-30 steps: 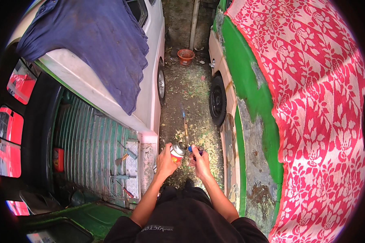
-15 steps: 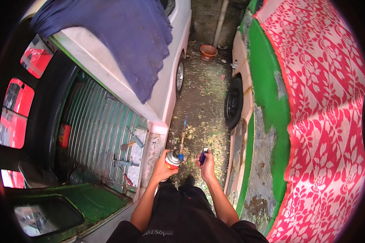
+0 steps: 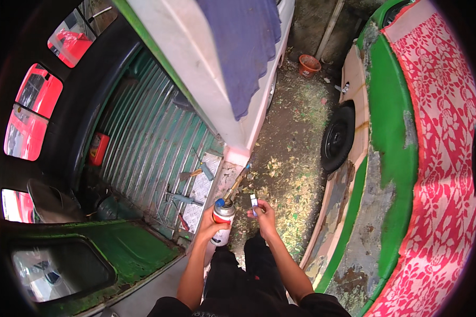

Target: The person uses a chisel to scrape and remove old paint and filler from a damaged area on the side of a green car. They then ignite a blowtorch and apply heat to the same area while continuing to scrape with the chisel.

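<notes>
within the left grip [image 3: 208,227], torch canister [image 3: 225,217]

I count 1 left hand [image 3: 210,226], 1 right hand [image 3: 266,217], 1 gas canister [image 3: 223,215], 1 torch nozzle [image 3: 238,183], 1 lighter [image 3: 254,201], 1 orange-brown basin [image 3: 303,69], 1 navy cloth [image 3: 244,47], 1 red-and-white floral cloth [image 3: 447,132], 1 red container [image 3: 99,148].

The left forearm [image 3: 194,269] and right forearm [image 3: 286,261], both bare, rise from the lower edge of the frame. In the lower middle, the left grip [image 3: 208,226] wraps round, thumb across; to its right, the right grip [image 3: 265,216] pinches, fingers curled. The two stand apart.
</notes>
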Action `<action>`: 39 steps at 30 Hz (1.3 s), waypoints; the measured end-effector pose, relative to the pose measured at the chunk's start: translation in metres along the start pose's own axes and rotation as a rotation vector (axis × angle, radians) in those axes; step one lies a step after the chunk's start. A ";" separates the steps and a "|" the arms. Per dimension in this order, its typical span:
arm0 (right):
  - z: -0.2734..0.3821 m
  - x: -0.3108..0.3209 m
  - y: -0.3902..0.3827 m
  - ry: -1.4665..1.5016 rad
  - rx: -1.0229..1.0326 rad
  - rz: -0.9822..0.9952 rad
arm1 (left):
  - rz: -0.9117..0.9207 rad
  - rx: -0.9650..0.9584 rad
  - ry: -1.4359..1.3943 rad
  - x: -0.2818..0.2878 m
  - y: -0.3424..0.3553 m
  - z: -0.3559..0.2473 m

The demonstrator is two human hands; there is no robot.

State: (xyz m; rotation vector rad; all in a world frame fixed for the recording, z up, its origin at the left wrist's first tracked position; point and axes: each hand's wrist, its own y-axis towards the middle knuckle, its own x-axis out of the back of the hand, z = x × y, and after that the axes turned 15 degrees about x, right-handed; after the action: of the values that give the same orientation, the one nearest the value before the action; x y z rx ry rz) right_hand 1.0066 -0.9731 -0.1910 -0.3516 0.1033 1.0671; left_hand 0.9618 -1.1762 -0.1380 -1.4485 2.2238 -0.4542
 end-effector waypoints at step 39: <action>-0.260 -0.172 0.177 -1.120 0.724 0.153 | -0.125 -0.018 -0.250 0.237 0.093 0.150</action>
State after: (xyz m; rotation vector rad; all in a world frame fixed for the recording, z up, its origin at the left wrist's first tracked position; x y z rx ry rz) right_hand 0.7918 -1.1270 -0.4336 0.9304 -0.4853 1.1686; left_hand 0.8869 -1.3613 -0.3558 -1.5670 1.9536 -0.2756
